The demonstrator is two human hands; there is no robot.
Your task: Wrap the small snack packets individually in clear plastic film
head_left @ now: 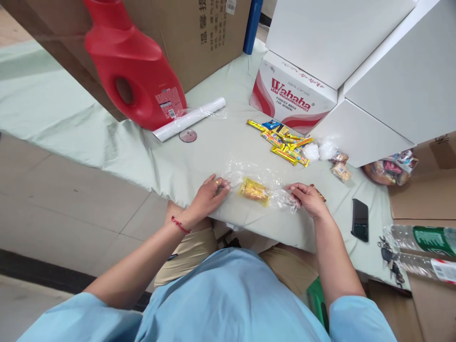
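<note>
Blue shirt (228, 294) foremost, 1 yellow packet (254, 191) between left hand (213, 194) and right hand (308, 198)

Right hand (308, 197) is pinching the crumpled end of some clear plastic wrap (284, 199) with a yellow packet (254, 191) in it. Left hand (213, 194) has its fingertips at the other end, can't really tell if they're gripping. Further back on the worktop (221, 145) there's a messy pile of snack packets (273, 139) by the Wahaha box (294, 99), plus a red jug (151, 69) next to a white roll (192, 118).
</note>
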